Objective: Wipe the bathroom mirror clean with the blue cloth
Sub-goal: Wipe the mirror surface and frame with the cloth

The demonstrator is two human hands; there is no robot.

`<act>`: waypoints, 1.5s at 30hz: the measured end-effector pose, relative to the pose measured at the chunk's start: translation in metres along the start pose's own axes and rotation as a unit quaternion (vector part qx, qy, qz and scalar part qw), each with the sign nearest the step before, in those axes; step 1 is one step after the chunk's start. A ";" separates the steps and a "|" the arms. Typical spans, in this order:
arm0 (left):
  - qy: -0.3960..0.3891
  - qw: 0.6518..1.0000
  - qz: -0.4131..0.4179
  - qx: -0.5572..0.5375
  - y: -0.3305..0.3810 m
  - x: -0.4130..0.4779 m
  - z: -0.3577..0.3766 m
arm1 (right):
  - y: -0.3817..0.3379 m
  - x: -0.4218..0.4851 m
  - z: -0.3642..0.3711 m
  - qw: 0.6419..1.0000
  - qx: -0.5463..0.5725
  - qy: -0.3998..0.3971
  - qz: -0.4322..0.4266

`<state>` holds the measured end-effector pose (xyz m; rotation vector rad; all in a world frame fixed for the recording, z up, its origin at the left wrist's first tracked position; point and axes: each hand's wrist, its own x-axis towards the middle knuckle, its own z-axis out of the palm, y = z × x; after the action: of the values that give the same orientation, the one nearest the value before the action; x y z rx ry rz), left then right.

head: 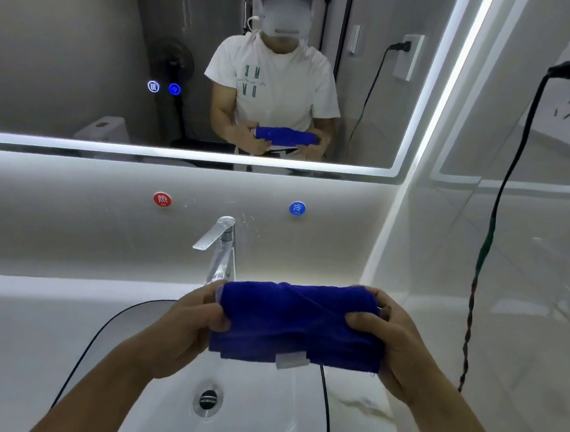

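A person's left hand [183,323] and right hand [392,342] each grip one end of a folded blue cloth [299,320], held level just in front of the chrome faucet [220,245], whose base the cloth hides. The fingers curl out of sight behind the plush fabric, and a white tag [290,361] pokes from its lower hem. Above the faucet hangs the light-edged mirror [70,52], cut off at top and left. Below the faucet, the glossy white sink [258,414] with its round metal drain [208,399] runs off the bottom edge.
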<state>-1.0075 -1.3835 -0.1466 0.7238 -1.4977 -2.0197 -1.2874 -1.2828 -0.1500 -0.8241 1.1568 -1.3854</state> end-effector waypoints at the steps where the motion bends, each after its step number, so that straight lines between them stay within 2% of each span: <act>1: 0.013 0.999 -0.005 -0.040 -0.001 0.002 0.001 | -0.002 0.001 0.004 1.000 0.020 0.006 0.000; 4: 0.035 0.997 -0.020 -0.060 -0.002 0.004 0.007 | -0.006 0.003 0.014 0.999 0.027 0.024 -0.008; 6: 0.056 0.998 -0.036 0.001 -0.004 0.006 0.014 | -0.007 0.004 0.018 1.000 0.014 0.023 -0.004; 8: 0.120 0.990 -0.025 0.072 -0.007 0.009 0.018 | -0.006 0.006 0.023 1.000 -0.004 0.006 0.009; 10: 0.171 0.980 -0.008 0.099 -0.006 0.009 0.015 | -0.004 0.008 0.022 0.999 -0.019 0.003 0.026; 13: 0.187 0.974 0.012 0.124 0.003 0.005 0.005 | -0.002 0.011 0.011 0.998 -0.036 0.021 0.037; 18: 0.230 0.938 0.079 0.246 0.023 0.015 0.008 | -0.002 0.024 0.003 0.997 -0.060 0.040 -0.033; 21: 0.243 0.915 0.125 0.296 0.028 0.028 0.020 | -0.001 0.038 0.002 0.991 -0.054 0.102 -0.072; 24: 0.272 0.869 0.172 0.377 0.034 0.051 0.041 | 0.002 0.056 0.007 0.959 -0.106 0.254 -0.066; 26: 0.263 0.839 0.212 0.427 0.044 0.069 0.058 | 0.004 0.060 0.019 0.958 -0.059 0.281 -0.014; 29: 0.227 0.778 0.243 0.532 0.048 0.092 0.072 | 0.005 0.060 0.039 0.969 0.119 0.194 0.100; 31: 0.189 0.748 0.256 0.582 0.044 0.103 0.082 | 0.000 0.064 0.042 0.955 0.237 0.129 0.122; 33: 0.145 0.747 0.257 0.596 0.035 0.111 0.091 | -0.006 0.074 0.043 0.926 0.342 0.124 0.104; 35: 0.125 0.745 0.287 0.589 0.032 0.111 0.097 | -0.019 0.083 0.042 0.906 0.395 0.135 0.074; 39: 0.093 0.773 0.308 0.546 0.050 0.135 0.098 | -0.050 0.109 0.029 0.907 0.398 0.133 -0.004; 40: 0.064 0.790 0.299 0.531 0.049 0.142 0.090 | -0.061 0.118 0.028 0.914 0.382 0.129 -0.035; 41: 0.055 0.812 0.251 0.524 0.053 0.144 0.084 | -0.073 0.127 0.026 0.922 0.353 0.135 -0.083; 43: 0.081 0.856 0.211 0.465 0.060 0.174 0.063 | -0.099 0.146 0.027 0.925 0.252 0.180 -0.220; 45: 0.056 0.883 0.191 0.424 0.073 0.196 0.061 | -0.119 0.169 0.024 0.891 0.069 0.262 -0.365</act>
<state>-1.1840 -1.4940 -0.0832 0.7531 -2.2441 -0.9593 -1.3280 -1.4617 -0.0516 -0.8428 1.1685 -2.4007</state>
